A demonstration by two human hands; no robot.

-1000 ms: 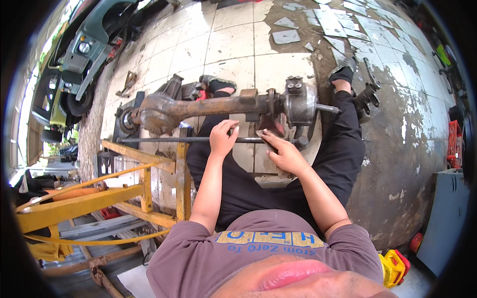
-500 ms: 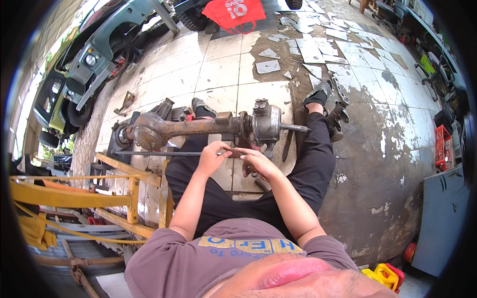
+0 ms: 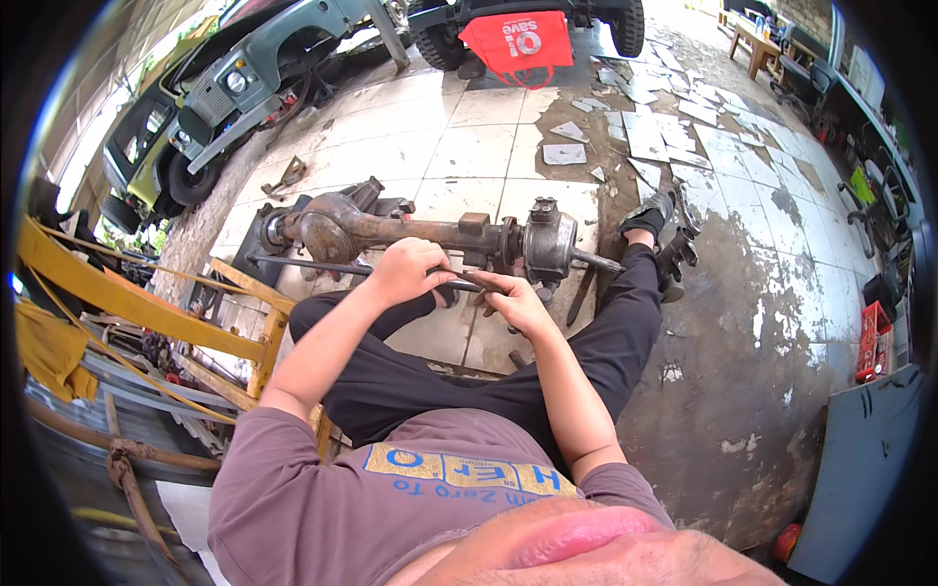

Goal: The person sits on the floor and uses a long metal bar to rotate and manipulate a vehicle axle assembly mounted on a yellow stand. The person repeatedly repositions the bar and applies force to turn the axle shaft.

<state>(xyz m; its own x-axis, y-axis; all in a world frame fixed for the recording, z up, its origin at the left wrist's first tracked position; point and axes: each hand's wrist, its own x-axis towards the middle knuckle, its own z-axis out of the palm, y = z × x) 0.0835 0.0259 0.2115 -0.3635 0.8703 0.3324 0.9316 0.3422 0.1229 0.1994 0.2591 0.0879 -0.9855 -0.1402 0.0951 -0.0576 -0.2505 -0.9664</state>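
Observation:
My left hand (image 3: 408, 266) is closed around a long dark metal rod (image 3: 327, 266), which slants down toward my right hand. My right hand (image 3: 520, 305) is closed at the rod's right end, its fingertips against a dark, flat-looking part that I cannot make out clearly. Just beyond my hands lies a rusty axle housing (image 3: 410, 232) on the tiles. It has a rounded bulge (image 3: 327, 227) at the left and a grey drum-like hub (image 3: 550, 244) with a protruding shaft (image 3: 596, 262) at the right. The rod passes in front of the housing without visibly touching it.
A yellow metal frame (image 3: 147, 308) stands close on my left. Metal parts (image 3: 676, 259) lie by my right foot, and a rusty bracket (image 3: 285, 178) beyond the axle. Broken tiles (image 3: 645, 135) cover the far floor. Vehicles and a red bag (image 3: 518, 44) are at the back.
My left foot has drawn back to the near side of the axle. Both hands have risen closer to the housing, the left one now overlapping it. The whole view has shifted.

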